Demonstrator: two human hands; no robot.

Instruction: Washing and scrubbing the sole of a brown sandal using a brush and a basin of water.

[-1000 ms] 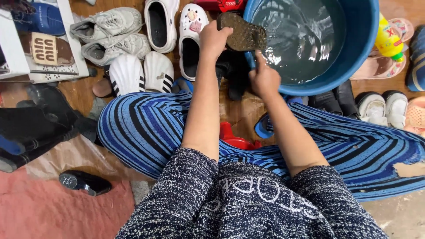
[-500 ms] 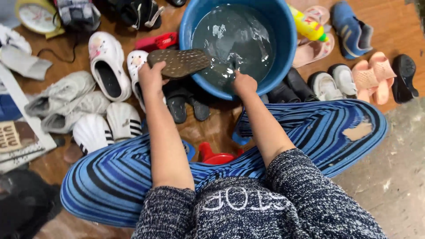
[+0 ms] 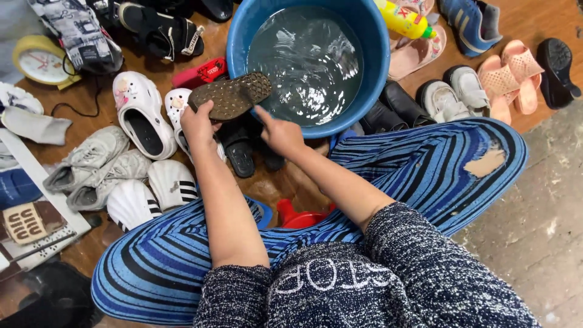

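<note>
The left hand [image 3: 197, 124] grips a brown shoe [image 3: 231, 96] by its heel end, sole up and studded with small dots, toe pointing to 2 o'clock over the near rim of the blue basin [image 3: 376, 73]. The shoe lies at about 9 o'clock of the basin, its toe just above the rim. The right hand [image 3: 280, 133] is free of any object, fingers loosely curled with the forefinger stretched toward 11 o'clock, its tip just beside the shoe's toe and the rim; whether it touches either I cannot tell. The basin holds rippling water [image 3: 306, 61]. Below the shoe, at 6 o'clock, black slippers [image 3: 243, 152] lie on the wooden floor [image 3: 534, 18]. White clogs [image 3: 141, 115] sit at 9 o'clock of the left hand, grey sneakers [image 3: 91, 164] farther out at 8 o'clock. A yellow bottle [image 3: 404, 18] lies at 2 o'clock of the basin, pink sandals [image 3: 507, 79] at 3 o'clock. The person sits cross-legged in blue striped trousers [image 3: 419, 164].
</note>
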